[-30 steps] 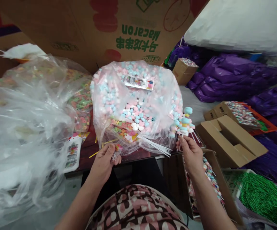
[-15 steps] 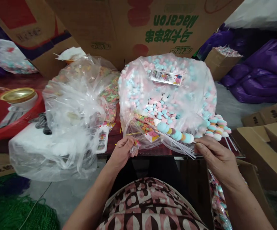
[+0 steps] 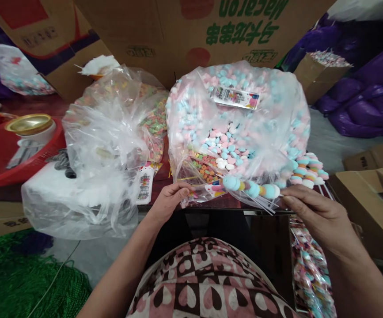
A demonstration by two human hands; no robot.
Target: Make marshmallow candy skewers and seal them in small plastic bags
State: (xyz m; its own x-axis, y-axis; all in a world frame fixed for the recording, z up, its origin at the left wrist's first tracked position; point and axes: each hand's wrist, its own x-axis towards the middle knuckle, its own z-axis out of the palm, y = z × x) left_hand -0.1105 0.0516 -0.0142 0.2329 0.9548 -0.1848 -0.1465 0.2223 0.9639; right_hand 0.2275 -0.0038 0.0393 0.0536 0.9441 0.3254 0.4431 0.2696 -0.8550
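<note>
A skewer of blue, yellow and white candies lies level above the table's front edge. My right hand is closed, thumb and fingers pinching its stick at the right end. Facing it, my left hand pinches the end of a clear printed wrapper. That wrapper stretches toward the skewer's left tip; whether the tip is inside it I cannot tell. Behind them slumps a large open plastic bag of pink, blue and white candies, with orange and green ring candies at its lower left.
Finished-looking skewers are stacked at the right. On the left are a crumpled clear bag, printed cards and a red basket. Cardboard boxes stand right; wrapped skewers lie below the table's edge.
The wrapper, crumpled near my left hand before, now stretches out toward the skewer's tip. My right hand keeps its hold on the stick. The whole view has shifted slightly.
</note>
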